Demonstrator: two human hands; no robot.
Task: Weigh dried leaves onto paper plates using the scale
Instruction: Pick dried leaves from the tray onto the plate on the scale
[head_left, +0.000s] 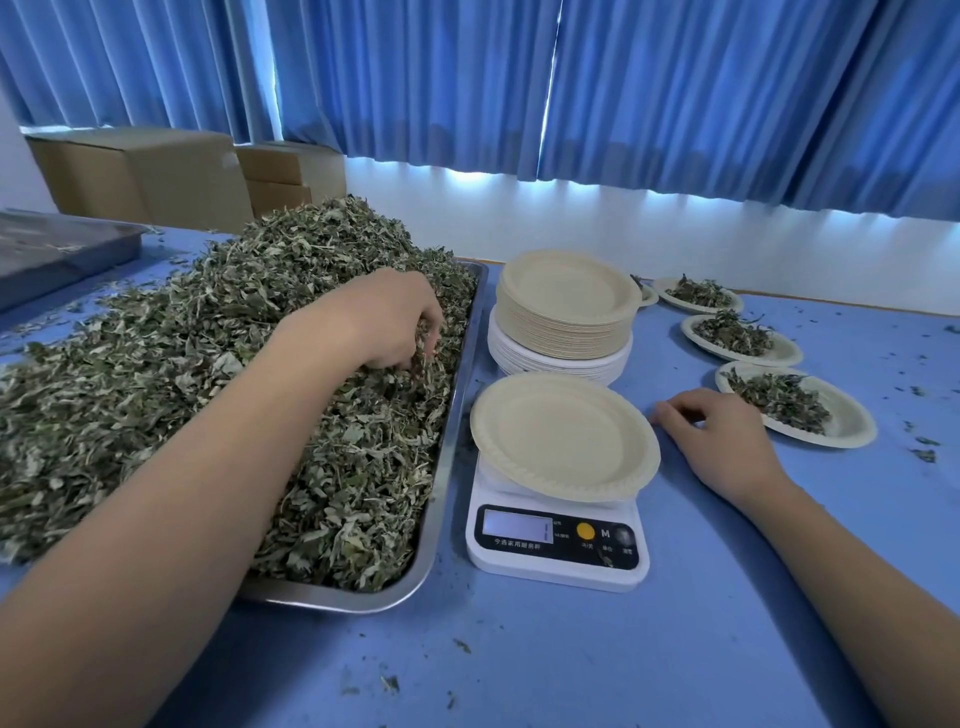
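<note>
On the blue table (571, 665) stands one shallow steel tray (460, 410), and it carries one big heap of dried grey-green leaves (234, 332). Just beside the tray is one white digital kitchen scale (558, 553), and one empty round cream paper plate (563, 436) lies on it. Behind the scale rises one tall stack of paper plates (563, 322) — cream ones on top, white ones below. To the right are three plates with small portions of leaves: the far portioned plate (732, 304), the middle portioned plate (779, 352) and the near portioned plate (847, 418). A fourth rim shows behind the stack, mostly hidden.

The left hand (397, 325) is in the heap near the tray's right rim, with its fingers curled down round a tuft of leaves. The right hand (719, 434) rests on the table with relaxed fingers and holds nothing — it lies between the plate on the scale and the near portioned plate.
</note>
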